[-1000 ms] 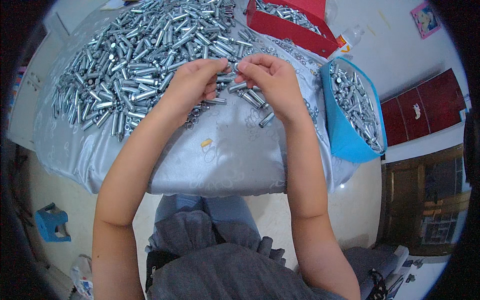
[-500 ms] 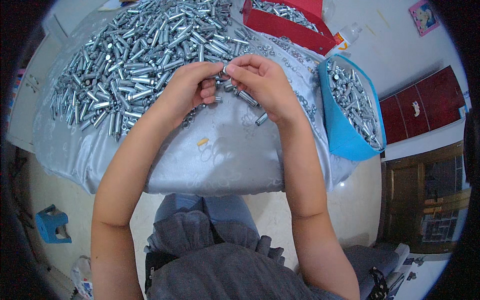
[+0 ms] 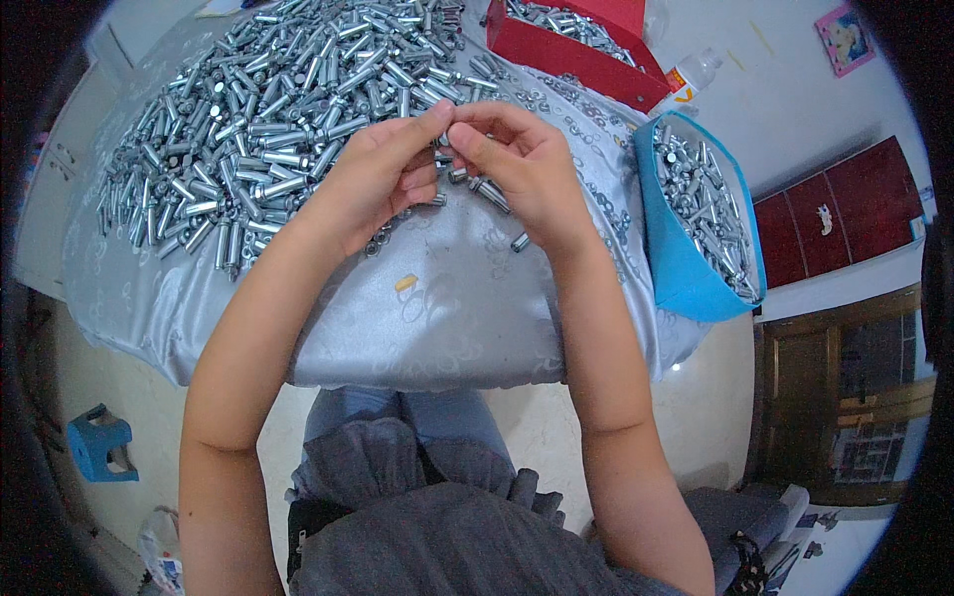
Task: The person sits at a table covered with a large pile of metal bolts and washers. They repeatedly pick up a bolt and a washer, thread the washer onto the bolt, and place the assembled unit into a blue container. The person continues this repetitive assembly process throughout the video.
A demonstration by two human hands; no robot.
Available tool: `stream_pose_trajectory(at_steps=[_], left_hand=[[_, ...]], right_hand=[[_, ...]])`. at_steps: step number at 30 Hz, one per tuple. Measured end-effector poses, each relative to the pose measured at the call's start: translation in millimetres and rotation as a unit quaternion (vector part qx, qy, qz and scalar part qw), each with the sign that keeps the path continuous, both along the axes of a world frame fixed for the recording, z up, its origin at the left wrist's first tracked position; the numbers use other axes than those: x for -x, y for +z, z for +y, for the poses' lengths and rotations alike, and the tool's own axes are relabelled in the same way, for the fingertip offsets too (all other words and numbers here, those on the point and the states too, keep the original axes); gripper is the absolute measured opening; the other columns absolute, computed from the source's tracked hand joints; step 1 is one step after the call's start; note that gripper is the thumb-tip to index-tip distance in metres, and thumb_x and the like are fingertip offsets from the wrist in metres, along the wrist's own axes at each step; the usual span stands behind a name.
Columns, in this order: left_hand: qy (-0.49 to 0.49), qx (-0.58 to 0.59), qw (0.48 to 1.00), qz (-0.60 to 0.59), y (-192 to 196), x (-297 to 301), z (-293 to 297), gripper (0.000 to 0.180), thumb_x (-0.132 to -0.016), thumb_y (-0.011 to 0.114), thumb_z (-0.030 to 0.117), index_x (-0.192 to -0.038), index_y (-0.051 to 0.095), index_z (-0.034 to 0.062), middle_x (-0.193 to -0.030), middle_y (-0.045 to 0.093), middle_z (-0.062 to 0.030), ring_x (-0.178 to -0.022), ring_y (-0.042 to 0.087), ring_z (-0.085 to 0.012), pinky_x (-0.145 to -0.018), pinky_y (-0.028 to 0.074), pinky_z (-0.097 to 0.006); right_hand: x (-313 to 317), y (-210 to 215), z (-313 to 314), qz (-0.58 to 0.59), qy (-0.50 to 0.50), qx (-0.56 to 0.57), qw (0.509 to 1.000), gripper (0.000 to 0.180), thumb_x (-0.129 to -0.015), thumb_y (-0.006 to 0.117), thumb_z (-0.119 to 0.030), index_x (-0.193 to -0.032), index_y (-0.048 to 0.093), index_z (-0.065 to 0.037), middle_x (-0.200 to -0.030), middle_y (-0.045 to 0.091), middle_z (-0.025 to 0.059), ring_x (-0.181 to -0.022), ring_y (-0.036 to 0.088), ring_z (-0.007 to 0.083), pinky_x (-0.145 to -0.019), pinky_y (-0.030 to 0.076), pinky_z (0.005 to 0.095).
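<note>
My left hand (image 3: pixel 388 164) and my right hand (image 3: pixel 517 159) meet over the near edge of a big heap of silver expansion bolts (image 3: pixel 288 119). Both are closed, fingertips together. Between them shows a small shiny end of an expansion bolt (image 3: pixel 444 142); the fingers hide most of it. The left thumb tip touches the right index finger, while the right thumb bends in beside the metal. Under and beside the right hand lie loose bolts (image 3: pixel 490 195), and small metal rings (image 3: pixel 376 241) lie by the left wrist.
A silvery patterned cloth (image 3: pixel 447 338) covers the table, with a small yellow piece (image 3: pixel 405 283) on it. At right stands a blue fabric bin (image 3: pixel 696 278) full of bolts. Behind are a red box (image 3: pixel 566 58) of bolts and a bottle (image 3: pixel 693 72). Washers (image 3: pixel 606 204) lie scattered near the bin.
My left thumb has slid up and forward, off the shiny metal end and onto the right index fingertip. The right hand has risen slightly. Heap and containers stay as they were.
</note>
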State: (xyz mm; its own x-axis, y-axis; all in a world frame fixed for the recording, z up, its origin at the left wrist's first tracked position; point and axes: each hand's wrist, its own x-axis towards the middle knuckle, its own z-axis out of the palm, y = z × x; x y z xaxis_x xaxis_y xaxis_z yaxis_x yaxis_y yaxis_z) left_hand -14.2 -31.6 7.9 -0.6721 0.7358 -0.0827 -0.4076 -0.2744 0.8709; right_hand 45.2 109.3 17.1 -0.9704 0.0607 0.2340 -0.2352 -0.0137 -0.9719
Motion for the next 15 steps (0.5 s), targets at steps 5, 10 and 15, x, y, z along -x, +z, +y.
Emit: stream_pose_trajectory(at_steps=[5,10,15], left_hand=[[0.041,0.022,0.999,-0.013,-3.1,1.9,-0.8,0.033,-0.083,0.053,0.038,-0.075,0.05,0.0065,-0.055,0.034,0.0057,-0.047,0.03,-0.0041,-0.045,0.03,-0.02],[0.058,0.013,0.998,-0.032,-2.5,3.0,-0.8,0.03,-0.085,0.051,0.037,-0.081,0.05,0.0072,-0.055,0.029,0.0067,-0.047,0.027,-0.0038,-0.044,0.027,-0.019],[0.062,0.032,0.998,0.008,-8.7,5.0,1.4,0.028,-0.085,0.051,0.036,-0.084,0.05,0.0084,-0.055,0.031,0.0066,-0.045,0.027,-0.0031,-0.041,0.025,-0.018]], right_hand=[[1.4,-6.4,1.5,0.096,-0.071,-0.161,0.98,0.023,-0.075,0.064,-0.011,-0.096,0.061,-0.001,-0.084,0.061,0.006,-0.076,0.056,0.0113,-0.068,0.045,0.0221],[-0.8,0.8,0.3,0.177,-0.102,-0.308,0.929,0.022,-0.072,0.063,-0.009,-0.094,0.062,-0.005,-0.084,0.061,0.0105,-0.075,0.058,0.0207,-0.068,0.046,0.0284],[-0.6,-1.5,1.9,0.214,-0.11,-0.349,0.906,0.015,-0.072,0.064,-0.011,-0.083,0.061,-0.002,-0.081,0.06,0.0117,-0.072,0.057,0.0217,-0.064,0.045,0.0289]])
